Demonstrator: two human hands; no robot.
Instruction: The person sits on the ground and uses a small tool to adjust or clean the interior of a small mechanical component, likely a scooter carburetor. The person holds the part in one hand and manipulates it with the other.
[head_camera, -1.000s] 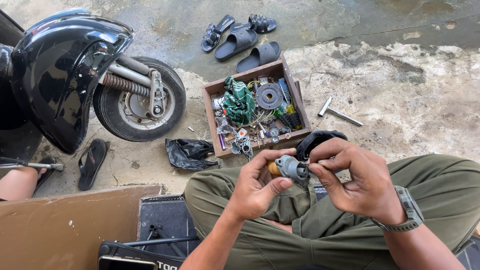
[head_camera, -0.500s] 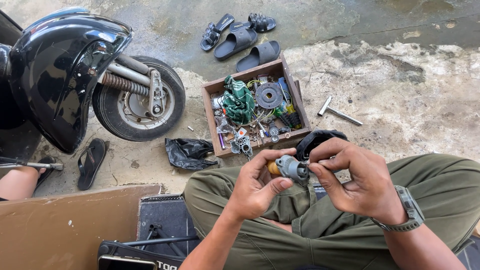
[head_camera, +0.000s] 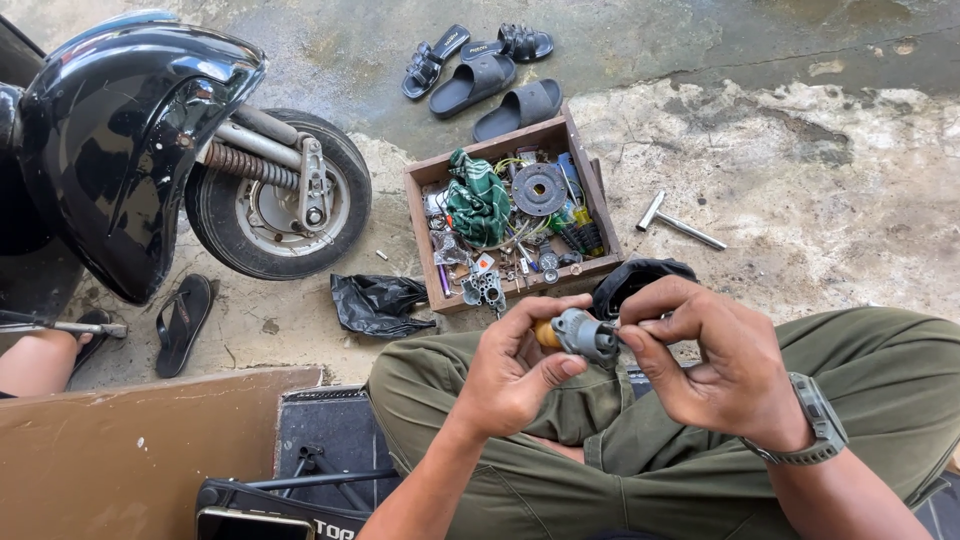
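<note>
I sit cross-legged in olive trousers. My left hand (head_camera: 515, 370) grips a small grey metal part with an orange-brown end (head_camera: 578, 334) in front of my knees. My right hand (head_camera: 715, 360), with a grey watch on its wrist, pinches the right end of that same part with thumb and forefinger. Both hands meet over the part, just below the wooden box (head_camera: 425, 235). What the right fingertips hold against the part is too small to tell.
The wooden box holds a green cloth (head_camera: 478, 205), a round metal disc (head_camera: 539, 188) and several small tools. A black scooter's front wheel (head_camera: 275, 195) stands at left. Sandals (head_camera: 478, 78), a T-handle tool (head_camera: 680, 222), a black rag (head_camera: 380, 303) and a brown board (head_camera: 130, 460) lie around.
Both hands stay on the small part with only slight finger movement. Nothing else has shifted.
</note>
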